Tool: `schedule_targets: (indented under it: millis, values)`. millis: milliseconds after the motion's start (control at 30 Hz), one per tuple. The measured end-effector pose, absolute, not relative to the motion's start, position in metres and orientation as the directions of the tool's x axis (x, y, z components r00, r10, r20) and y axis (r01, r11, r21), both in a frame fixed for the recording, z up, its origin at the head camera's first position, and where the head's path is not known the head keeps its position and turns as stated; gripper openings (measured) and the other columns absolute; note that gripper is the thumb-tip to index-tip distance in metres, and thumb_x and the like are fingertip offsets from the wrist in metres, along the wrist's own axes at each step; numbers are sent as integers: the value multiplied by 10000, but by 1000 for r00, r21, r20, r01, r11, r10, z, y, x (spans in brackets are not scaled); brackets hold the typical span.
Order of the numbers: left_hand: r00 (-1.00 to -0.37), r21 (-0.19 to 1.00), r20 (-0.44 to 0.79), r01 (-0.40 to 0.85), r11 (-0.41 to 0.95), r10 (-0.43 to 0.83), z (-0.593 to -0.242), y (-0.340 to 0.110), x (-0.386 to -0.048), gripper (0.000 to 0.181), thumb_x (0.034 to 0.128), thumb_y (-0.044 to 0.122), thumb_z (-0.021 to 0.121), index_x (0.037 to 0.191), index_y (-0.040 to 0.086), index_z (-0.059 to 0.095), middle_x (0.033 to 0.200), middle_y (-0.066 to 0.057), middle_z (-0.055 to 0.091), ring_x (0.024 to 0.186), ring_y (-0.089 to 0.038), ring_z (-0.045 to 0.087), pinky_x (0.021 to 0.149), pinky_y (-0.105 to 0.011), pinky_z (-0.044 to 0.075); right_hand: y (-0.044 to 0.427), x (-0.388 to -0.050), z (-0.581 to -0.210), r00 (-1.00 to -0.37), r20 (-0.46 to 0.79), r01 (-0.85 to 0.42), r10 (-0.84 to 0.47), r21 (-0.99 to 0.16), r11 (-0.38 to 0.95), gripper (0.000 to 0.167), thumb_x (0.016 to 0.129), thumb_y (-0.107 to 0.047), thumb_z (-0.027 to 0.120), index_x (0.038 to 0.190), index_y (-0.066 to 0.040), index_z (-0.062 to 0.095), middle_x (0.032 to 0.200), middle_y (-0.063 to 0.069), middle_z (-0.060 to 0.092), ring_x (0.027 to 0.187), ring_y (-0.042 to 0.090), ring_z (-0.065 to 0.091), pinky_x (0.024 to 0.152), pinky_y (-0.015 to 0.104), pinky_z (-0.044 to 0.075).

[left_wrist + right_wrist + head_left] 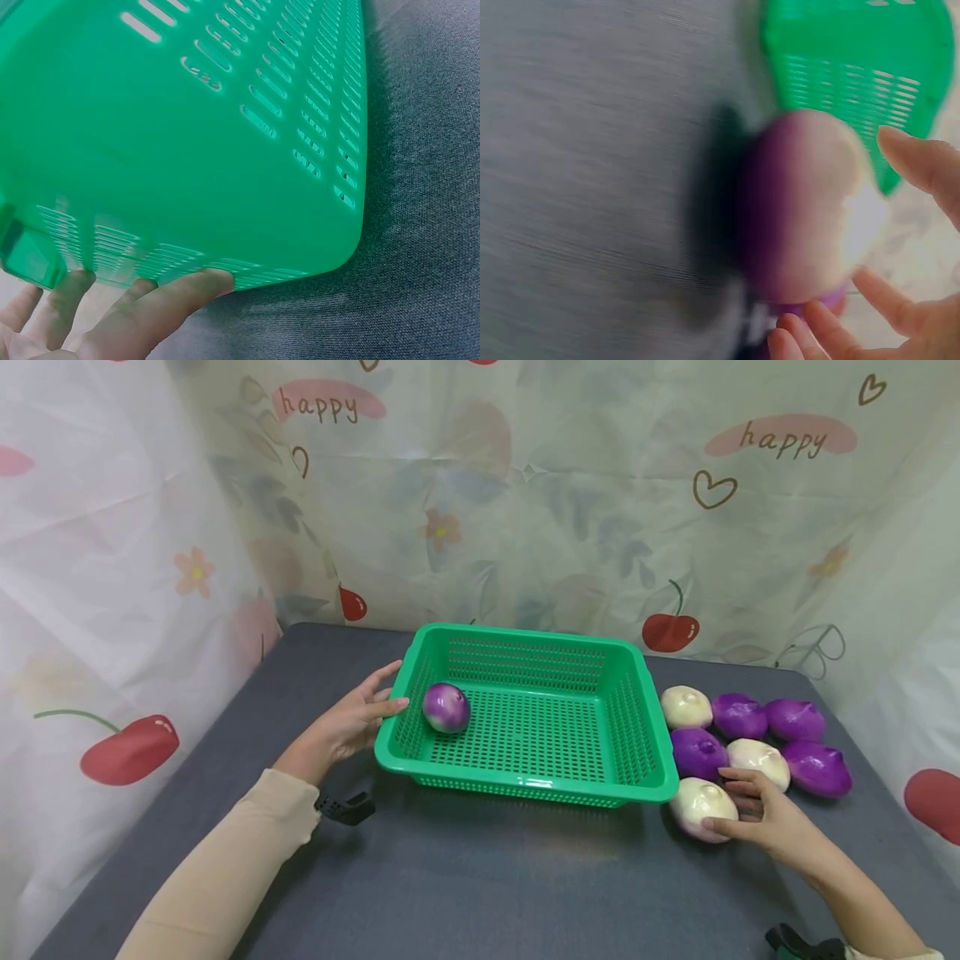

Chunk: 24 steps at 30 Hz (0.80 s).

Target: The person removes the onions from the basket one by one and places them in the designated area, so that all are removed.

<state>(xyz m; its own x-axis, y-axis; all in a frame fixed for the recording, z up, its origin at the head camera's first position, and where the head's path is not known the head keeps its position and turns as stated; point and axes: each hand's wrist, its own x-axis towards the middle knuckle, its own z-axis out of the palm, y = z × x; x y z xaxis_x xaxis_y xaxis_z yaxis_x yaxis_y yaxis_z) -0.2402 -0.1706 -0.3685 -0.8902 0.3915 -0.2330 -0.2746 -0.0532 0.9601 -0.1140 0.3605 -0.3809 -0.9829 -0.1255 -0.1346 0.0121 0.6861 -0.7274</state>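
Observation:
A green plastic basket (525,792) with slotted walls stands on the table. My left hand (348,727) grips its left rim, thumb over the edge; in the left wrist view its fingers (157,311) lie along the outer wall. Inside, at the left, sits one purple turnip (447,707). Just right of the basket's near right corner, my right hand (768,818) holds a white-and-purple turnip (693,806), thumb in front and fingers behind. That turnip (810,202) looks blurred in the right wrist view, with the thumb and fingertips at its edge.
Several more turnips, purple (817,768) and white (686,707), lie grouped beside the basket's right wall, close to my right hand. A dark grey cloth covers the table (480,877). Printed curtains (525,527) hang behind it and at both sides.

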Motion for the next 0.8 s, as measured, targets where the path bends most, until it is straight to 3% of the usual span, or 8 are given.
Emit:
schedule_targets:
  millis: [67,167,300,400,467,667,800]
  values:
    - [-890,960,-233,-275,-53,393,-368,-171,-241,761,995,159,546,1557,327,62,1570,-113,270,1268,-426,493,859,-504,537,360,-119,-368,-983,-131,4,-128,-715,699,749,913,-205,678,1412,121,226,1365,386,344,1214,564,413,858,444,526]
    - [-889,958,-238,-282,-58,391,-368,-171,-241,746,999,150,537,1554,333,74,1560,-101,291,1268,-429,492,856,-505,538,357,-128,-346,-985,-94,-36,-143,-704,709,665,953,-245,627,1413,86,280,1377,364,381,1228,538,426,860,406,536]
    - [-887,958,-236,-281,-58,396,-369,-170,-241,750,995,158,546,1550,345,78,1567,-103,280,1273,-437,483,866,-514,532,346,-143,-316,-983,-24,-114,-184,-703,702,555,979,-250,586,1401,31,361,1353,305,456,1107,133,591,765,180,511]
    - [-888,958,-238,-282,-56,394,-368,-171,-240,754,991,164,555,1548,353,83,1570,-101,277,1284,-437,472,873,-516,529,328,-157,-295,-979,8,-151,-202,-695,703,509,981,-288,579,1384,-28,409,1347,222,498,987,-106,534,767,169,506]
    - [-888,957,-242,-286,-56,391,-368,-171,-240,750,992,161,552,1547,358,88,1566,-93,287,1288,-438,466,873,-517,528,313,-166,-283,-977,15,-164,-213,-693,702,500,980,-322,575,1383,-67,426,1349,183,509,1031,-48,558,805,219,501]
    - [-886,959,-233,-277,-56,400,-368,-171,-240,754,995,161,547,1552,349,75,1571,-101,277,1276,-429,484,871,-511,531,266,-202,-258,-953,17,-217,-304,-737,640,494,985,-337,563,1392,-90,432,1346,167,522,1233,336,526,925,402,477]
    - [-885,959,-229,-276,-62,405,-368,-171,-240,760,991,165,554,1552,348,76,1570,-106,277,1272,-421,490,868,-505,534,233,-227,-253,-927,12,-244,-376,-780,576,480,977,-295,585,1382,-78,443,1334,180,530,1247,352,523,1004,482,438]
